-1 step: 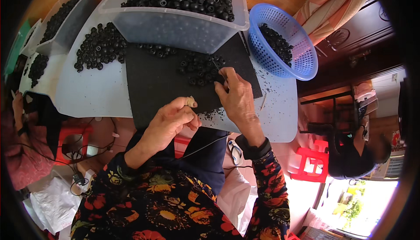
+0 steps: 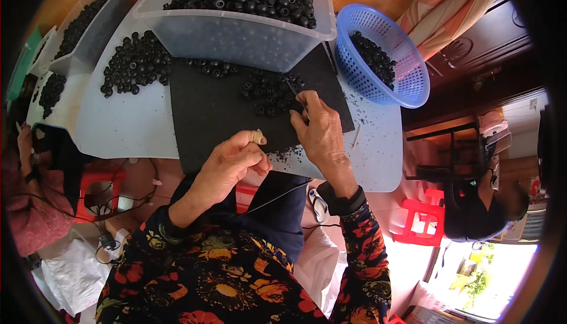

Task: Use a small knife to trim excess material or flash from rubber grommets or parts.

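Note:
My right hand (image 2: 320,126) is closed around a slim metal tool (image 2: 291,85) whose kind I cannot make out. Its tip reaches a loose cluster of small black ring-like parts (image 2: 269,95) on the dark mat (image 2: 204,108). Over the mat's near edge, my left hand (image 2: 231,162) has its fingers curled and pressed together, with a tan wrapping (image 2: 257,137) on one finger. Whatever the left fingers may hold is hidden. Black crumbs (image 2: 287,154) lie between the hands along the mat's near edge.
A translucent bin (image 2: 230,35) heaped with black parts stands behind the mat. To the right sits a blue perforated basket (image 2: 407,82) with more. Another pile (image 2: 139,64) lies left on the white table (image 2: 127,129). Two other people sit at far left and right; red stools (image 2: 418,221) stand below.

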A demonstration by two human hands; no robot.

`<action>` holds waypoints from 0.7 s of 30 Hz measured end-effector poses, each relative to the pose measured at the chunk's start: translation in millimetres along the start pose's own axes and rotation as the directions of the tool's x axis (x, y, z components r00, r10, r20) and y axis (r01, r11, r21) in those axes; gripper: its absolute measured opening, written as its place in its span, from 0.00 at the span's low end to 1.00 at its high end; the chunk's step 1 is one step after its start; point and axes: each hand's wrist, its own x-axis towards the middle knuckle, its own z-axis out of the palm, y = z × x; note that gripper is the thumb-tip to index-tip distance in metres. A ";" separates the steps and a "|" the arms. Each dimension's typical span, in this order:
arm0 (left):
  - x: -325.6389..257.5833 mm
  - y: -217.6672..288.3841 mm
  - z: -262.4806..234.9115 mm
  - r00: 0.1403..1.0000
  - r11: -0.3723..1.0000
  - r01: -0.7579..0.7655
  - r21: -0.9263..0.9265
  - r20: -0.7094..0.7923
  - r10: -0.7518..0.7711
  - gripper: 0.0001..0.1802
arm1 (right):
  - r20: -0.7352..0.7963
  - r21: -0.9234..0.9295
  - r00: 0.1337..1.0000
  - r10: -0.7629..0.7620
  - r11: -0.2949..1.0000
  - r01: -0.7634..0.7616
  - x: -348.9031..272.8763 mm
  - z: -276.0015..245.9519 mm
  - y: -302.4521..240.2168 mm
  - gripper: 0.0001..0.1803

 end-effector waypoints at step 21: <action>-0.3 -0.7 5.3 0.999 0.984 -0.011 0.177 -0.042 0.018 0.10 | -0.160 0.211 0.980 -0.122 0.965 0.154 -78.2 12.6 -34.5 0.14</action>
